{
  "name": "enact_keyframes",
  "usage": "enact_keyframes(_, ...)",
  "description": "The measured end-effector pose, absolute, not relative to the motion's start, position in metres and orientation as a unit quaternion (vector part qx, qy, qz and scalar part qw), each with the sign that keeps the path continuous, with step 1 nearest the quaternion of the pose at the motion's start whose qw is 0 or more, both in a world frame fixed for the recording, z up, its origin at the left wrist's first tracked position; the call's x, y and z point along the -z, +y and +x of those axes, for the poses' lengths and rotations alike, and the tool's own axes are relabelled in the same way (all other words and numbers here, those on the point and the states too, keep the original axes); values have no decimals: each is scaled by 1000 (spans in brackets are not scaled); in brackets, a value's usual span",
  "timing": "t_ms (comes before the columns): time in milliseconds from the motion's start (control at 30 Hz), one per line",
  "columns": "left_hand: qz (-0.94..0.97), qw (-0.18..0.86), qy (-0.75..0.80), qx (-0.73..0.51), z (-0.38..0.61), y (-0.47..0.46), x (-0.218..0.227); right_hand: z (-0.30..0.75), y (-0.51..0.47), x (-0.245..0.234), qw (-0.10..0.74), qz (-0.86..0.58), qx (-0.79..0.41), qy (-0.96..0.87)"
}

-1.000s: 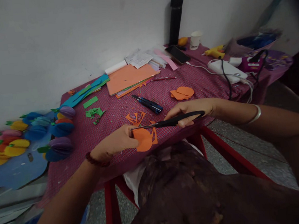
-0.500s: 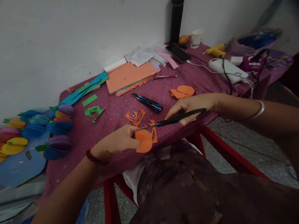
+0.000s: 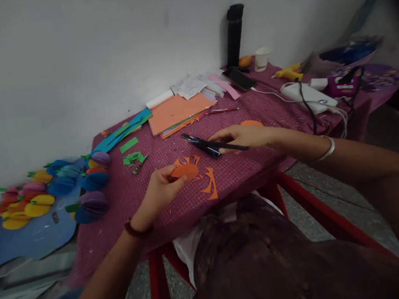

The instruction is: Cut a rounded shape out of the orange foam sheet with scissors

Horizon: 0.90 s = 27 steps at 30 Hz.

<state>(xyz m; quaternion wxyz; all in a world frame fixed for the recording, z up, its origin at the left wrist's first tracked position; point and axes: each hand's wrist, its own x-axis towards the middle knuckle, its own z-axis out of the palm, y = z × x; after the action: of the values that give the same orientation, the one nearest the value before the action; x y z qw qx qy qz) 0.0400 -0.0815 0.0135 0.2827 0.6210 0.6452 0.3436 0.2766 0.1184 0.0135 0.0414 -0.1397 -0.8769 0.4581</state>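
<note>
My left hand [image 3: 159, 191] pinches a rounded orange paper piece [image 3: 188, 171] between thumb and fingers, just above the table. My right hand [image 3: 237, 136] is closed on black-handled scissors [image 3: 232, 146], low over the table. The scissors lie across the view of a blue and black utility knife [image 3: 215, 152], partly hiding it; whether they touch cannot be told. Orange paper offcuts [image 3: 211, 186] lie to the right of my left hand, and more are partly hidden behind the held piece. Beyond my right wrist, other cut orange paper pieces [image 3: 251, 123] show only in part.
Green scraps [image 3: 135, 159] lie on the checked tablecloth [image 3: 119, 195]. Behind them are stacked orange sheets [image 3: 178, 111], a phone [image 3: 238, 78] and a paper cup [image 3: 262, 59]. A cabled white power strip [image 3: 309, 97] is at right. Colourful paper ornaments [image 3: 93, 181] sit at left.
The scissors have moved away from the orange paper to over the utility knife. The rounded piece is tilted and raised in my left hand; a cut-off orange scrap now lies on the table.
</note>
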Motion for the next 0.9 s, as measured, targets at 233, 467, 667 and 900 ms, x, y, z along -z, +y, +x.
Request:
enact_keyframes(233, 765, -291, 508, -268, 18, -102, -22, 239, 114, -8, 128, -215, -194, -949)
enact_keyframes(467, 768, -364, 454, -265, 7, -102, -20, 235, 103, -1, 145, -205, -195, -948)
enact_keyframes(667, 610, 45, 636, -471, 32, -100, -16, 248, 99, -5, 172, -124, -339, -917)
enact_keyframes(900, 316, 470, 536, -625, 69, -105, -1, 261, 57, -11, 141, -97, -636, -752)
